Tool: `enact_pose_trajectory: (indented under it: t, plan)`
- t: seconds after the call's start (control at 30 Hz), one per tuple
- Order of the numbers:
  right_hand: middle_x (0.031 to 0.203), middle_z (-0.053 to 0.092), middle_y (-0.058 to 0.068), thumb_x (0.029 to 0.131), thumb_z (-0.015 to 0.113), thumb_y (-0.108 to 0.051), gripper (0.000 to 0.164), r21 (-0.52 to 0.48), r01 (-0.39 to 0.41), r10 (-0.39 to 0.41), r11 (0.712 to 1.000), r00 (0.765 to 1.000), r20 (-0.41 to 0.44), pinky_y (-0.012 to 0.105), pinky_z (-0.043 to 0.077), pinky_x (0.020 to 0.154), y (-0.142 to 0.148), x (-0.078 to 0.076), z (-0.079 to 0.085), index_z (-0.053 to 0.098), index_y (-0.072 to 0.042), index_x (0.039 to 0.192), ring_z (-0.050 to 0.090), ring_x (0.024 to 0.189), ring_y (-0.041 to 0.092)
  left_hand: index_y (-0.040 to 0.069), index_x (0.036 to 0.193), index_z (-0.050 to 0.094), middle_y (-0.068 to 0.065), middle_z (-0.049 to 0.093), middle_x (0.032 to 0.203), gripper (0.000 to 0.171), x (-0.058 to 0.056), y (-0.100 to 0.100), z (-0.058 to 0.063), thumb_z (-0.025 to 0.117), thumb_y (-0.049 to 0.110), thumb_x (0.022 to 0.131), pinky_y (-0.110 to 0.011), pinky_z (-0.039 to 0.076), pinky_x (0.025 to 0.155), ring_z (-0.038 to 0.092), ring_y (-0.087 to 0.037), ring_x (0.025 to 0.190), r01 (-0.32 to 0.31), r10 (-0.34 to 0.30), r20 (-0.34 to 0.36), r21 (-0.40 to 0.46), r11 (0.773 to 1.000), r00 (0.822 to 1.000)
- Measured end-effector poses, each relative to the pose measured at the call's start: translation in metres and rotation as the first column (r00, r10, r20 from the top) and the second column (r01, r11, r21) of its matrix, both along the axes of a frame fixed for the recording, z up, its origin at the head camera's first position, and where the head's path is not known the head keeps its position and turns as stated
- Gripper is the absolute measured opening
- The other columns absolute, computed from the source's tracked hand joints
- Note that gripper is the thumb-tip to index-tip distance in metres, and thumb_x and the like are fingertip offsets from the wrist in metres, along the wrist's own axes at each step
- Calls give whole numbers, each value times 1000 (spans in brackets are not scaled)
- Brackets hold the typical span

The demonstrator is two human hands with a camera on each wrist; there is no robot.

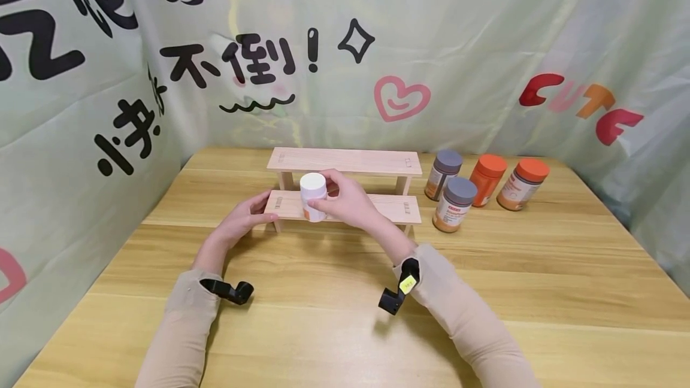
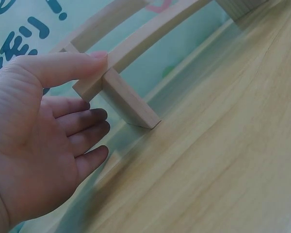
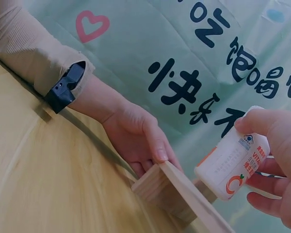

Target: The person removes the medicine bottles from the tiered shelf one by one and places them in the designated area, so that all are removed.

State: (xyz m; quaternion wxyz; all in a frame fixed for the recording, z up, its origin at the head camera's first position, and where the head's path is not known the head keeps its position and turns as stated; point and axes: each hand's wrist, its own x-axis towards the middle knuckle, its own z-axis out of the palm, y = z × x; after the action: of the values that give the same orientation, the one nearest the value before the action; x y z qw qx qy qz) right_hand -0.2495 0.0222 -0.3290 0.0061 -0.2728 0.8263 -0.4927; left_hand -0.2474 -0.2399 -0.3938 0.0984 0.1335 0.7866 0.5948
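Observation:
A small white pill bottle [image 1: 312, 201] with a white cap is held upright in my right hand [image 1: 347, 199], thumb and fingers round its side. In the head view it overlaps the front wooden shelf [image 1: 366, 207], toward its left end. The right wrist view shows orange print on the white bottle [image 3: 233, 162], close over the board. At the shelf's left end my left hand [image 1: 245, 220] grips the board between thumb and index finger. In the left wrist view the left thumb [image 2: 70, 68] lies along the front edge, and the other fingers hang loosely below the board's end.
Behind stands a taller wooden tier [image 1: 345, 160]. To the right are two grey-capped bottles [image 1: 453, 205], an orange bottle [image 1: 487, 181] and an orange-capped bottle [image 1: 521, 185]. A printed curtain [image 1: 463, 47] hangs behind and beside the wooden table [image 1: 302, 328].

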Motion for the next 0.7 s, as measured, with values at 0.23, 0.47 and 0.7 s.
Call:
enact_pose_trajectory:
  t: [0.23, 0.47, 0.7]
  plan:
    - [103, 61, 8, 78, 74, -17, 49, -10, 17, -17, 1000, 1000, 4, 34, 49, 80, 16, 2, 5, 54, -4, 120, 57, 93, 22, -7, 145, 13, -23, 14, 150, 78, -1, 0, 0, 62, 11, 87, -46, 14, 110, 17, -35, 137, -3, 3, -2, -11, 1000, 1000]
    - [107, 60, 11, 78, 72, -15, 48, -19, 37, -37, 999, 999, 15, 36, 49, 82, 34, 2, 10, 53, -2, 121, 57, 95, 26, -7, 145, 14, -22, 14, 151, 78, -1, -1, -1, 62, 12, 88, -46, 14, 110, 17, -35, 137, -6, 5, -7, -16, 1000, 1000]
    - [107, 59, 12, 80, 70, -11, 46, -23, 63, -63, 998, 998, 1, 38, 48, 83, 54, 1, 14, 51, -3, 122, 57, 93, 27, -6, 145, 14, -22, 15, 151, 77, -1, -1, -1, 62, 11, 88, -45, 14, 110, 18, -34, 137, -10, 10, -4, -19, 1000, 1000]
